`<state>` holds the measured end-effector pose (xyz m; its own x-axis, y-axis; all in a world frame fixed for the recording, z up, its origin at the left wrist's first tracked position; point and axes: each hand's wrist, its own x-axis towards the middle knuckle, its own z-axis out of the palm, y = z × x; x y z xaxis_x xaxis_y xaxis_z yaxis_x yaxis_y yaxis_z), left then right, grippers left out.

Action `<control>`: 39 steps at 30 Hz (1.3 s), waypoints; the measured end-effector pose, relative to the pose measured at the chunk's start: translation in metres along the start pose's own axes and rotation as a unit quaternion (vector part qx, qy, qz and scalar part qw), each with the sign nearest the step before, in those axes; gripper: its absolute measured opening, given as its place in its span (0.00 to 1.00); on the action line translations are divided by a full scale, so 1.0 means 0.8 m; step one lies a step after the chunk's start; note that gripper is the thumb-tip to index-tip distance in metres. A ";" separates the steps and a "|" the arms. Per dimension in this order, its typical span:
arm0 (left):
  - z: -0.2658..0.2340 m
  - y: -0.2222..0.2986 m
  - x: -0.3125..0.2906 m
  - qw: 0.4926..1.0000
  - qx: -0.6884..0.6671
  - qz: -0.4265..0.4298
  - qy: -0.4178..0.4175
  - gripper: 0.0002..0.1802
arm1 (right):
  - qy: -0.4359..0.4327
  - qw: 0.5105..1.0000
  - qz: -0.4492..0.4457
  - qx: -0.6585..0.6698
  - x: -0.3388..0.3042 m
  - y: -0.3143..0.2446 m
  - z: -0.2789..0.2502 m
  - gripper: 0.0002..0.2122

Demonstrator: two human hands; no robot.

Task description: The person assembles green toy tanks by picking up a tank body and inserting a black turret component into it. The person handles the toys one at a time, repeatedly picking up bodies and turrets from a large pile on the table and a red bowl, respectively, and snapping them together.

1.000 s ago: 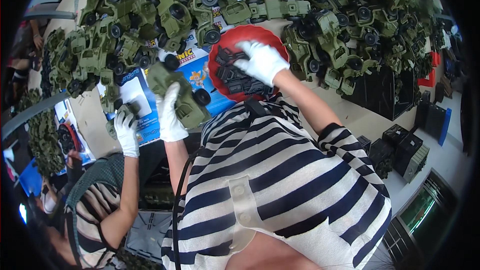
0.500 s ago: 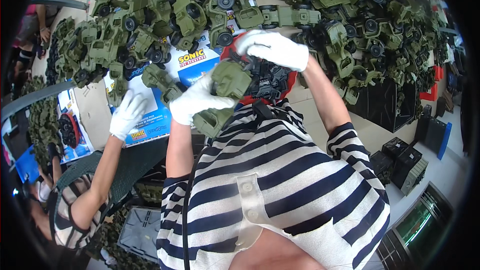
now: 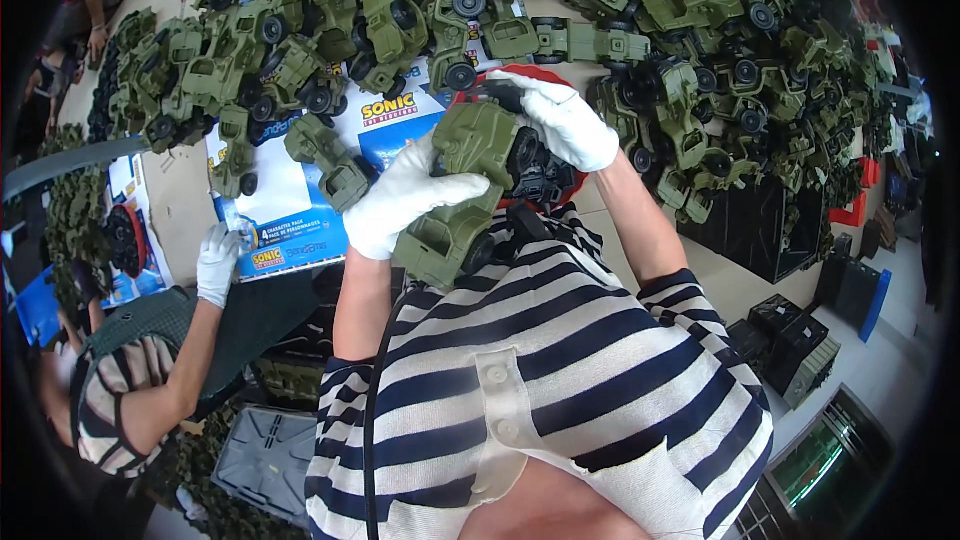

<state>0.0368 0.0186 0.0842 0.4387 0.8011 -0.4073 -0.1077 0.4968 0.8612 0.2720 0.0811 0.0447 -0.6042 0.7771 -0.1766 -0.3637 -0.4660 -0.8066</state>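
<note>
My white-gloved left hand (image 3: 395,202) is wrapped round a green toy jeep (image 3: 475,150), thumb across its middle. The jeep is tilted over the near edge of a red basin (image 3: 578,183) and shows black wheels on its right side. Black plastic parts (image 3: 543,180) lie in the basin, partly covered by the jeep and my right hand. My gloved right hand (image 3: 570,123) is closed beside the jeep's far end, its fingertips on a black plastic part (image 3: 502,95) whose exact kind is hidden.
Heaps of green toy jeeps (image 3: 690,0) cover the far side and right of the table. A loose jeep (image 3: 328,162) lies left on blue-and-white printed cardboard (image 3: 300,230). At left, a co-worker's gloved hand (image 3: 217,265) rests by the table edge. Black crates (image 3: 795,340) stand on the right.
The jeep in my left hand has turned, bringing its black wheels into view. My right hand has shifted right and down, closer to the jeep. The co-worker's hand has drawn back toward the table edge.
</note>
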 end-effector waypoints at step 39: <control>0.026 -0.063 0.052 0.899 0.155 0.355 0.204 0.29 | 0.132 0.845 -0.291 -0.429 -0.019 0.055 0.044 0.29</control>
<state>0.0788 0.0198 0.0300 -0.0139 0.9666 0.2560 0.0495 -0.2551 0.9657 0.2403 0.0335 0.0318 -0.2799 0.8890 0.3624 0.1710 0.4176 -0.8924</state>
